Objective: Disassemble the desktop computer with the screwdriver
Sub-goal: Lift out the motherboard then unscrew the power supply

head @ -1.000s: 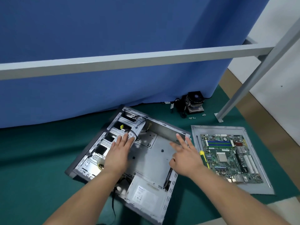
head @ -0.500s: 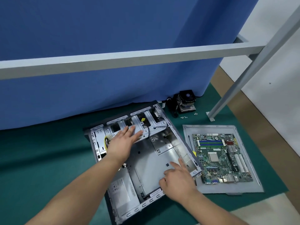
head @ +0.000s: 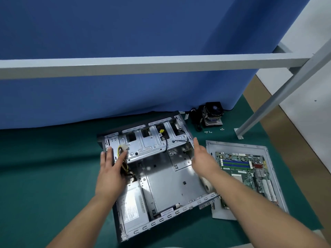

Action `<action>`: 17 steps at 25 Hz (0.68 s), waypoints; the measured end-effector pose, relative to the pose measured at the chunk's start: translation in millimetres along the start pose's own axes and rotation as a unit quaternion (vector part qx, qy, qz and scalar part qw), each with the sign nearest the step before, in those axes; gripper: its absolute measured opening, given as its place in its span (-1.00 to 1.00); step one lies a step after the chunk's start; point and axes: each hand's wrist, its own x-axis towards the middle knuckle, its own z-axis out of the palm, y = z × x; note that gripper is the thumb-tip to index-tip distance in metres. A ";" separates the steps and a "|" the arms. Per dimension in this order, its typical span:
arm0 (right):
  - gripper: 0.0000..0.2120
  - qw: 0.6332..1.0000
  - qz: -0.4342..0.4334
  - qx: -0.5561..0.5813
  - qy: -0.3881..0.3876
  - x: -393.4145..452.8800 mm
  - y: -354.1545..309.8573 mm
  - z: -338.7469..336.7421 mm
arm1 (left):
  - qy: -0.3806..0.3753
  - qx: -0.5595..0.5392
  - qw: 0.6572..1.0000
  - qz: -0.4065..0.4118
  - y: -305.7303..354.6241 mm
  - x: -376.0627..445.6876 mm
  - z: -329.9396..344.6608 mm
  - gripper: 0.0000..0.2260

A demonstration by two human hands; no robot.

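The stripped computer case (head: 161,176) lies open on the green mat; stiff, sharp-edged sheet steel, best gripped by its side walls, where left hand (head: 109,174) and right hand (head: 203,160) are spread flat

forearms hide motherboard (head: 250,169) corner, screws (head: 208,132) tiny

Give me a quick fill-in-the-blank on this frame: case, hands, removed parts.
1. The motherboard lies on a grey panel to the ____ of the computer case.
2. The left hand rests on the case's ____ side, the right hand at the opposite side.
3. The cooler fan sits by the ____ curtain.
4. The mat underneath is ____.

Missing words: right; left; blue; green
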 end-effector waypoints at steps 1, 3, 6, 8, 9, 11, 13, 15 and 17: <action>-0.10 1.000 0.009 0.001 -0.003 6.0 -2.2 -2.2 | 0.001 -0.020 1.000 -0.009 2.3 2.7 -0.8 -0.17; -0.05 1.000 0.021 -0.001 0.000 10.9 -3.3 -2.8 | 0.010 -0.029 0.999 -0.022 3.4 9.3 -2.3 -0.13; -0.05 1.000 0.027 -0.009 0.003 7.0 1.8 -1.2 | -0.004 0.013 1.000 0.006 -2.8 19.7 -3.5 -0.13; -0.05 1.000 0.030 -0.007 -0.001 -0.6 5.1 2.4 | -0.020 0.044 0.998 0.027 -5.7 28.7 -8.1 -0.11; -0.05 0.999 0.035 -0.002 -0.002 -6.1 6.6 6.1 | -0.028 0.057 0.997 0.042 -5.2 34.8 -10.7 -0.10; -0.06 0.999 0.049 0.013 0.002 -17.4 9.3 16.4 | -0.044 0.072 0.993 0.078 -0.9 50.2 -17.1 -0.09; -0.07 0.997 0.070 0.025 0.013 -25.2 11.6 22.4 | -0.063 0.076 0.990 0.106 7.1 64.5 -23.1 -0.09; -0.08 0.995 0.085 0.031 0.029 -28.5 12.6 25.7 | -0.092 0.071 0.987 0.111 15.0 71.1 -27.0 -0.10; -0.10 0.994 0.095 0.033 0.041 -31.3 11.3 29.1 | -0.110 0.043 0.985 0.125 13.9 71.6 -29.9 -0.12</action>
